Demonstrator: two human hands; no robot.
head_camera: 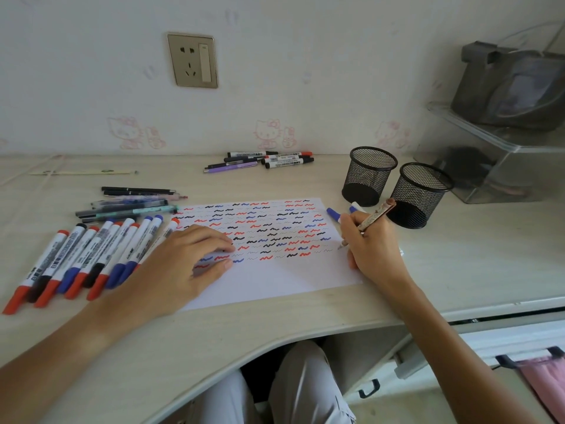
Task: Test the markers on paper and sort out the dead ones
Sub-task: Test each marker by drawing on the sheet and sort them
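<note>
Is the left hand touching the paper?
Touching. The head view shows the left hand lying flat on the paper, fingers spread over the squiggles.

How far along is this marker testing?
Well along: the paper carries many rows of red, blue and black squiggles. In hand: the right hand grips a patterned pen at the sheet's right edge while the left hand rests flat on it. Which pile is tested I cannot tell; both mesh cups look empty.

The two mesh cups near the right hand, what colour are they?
Both mesh cups are black, seen clearly in the head view.
</note>
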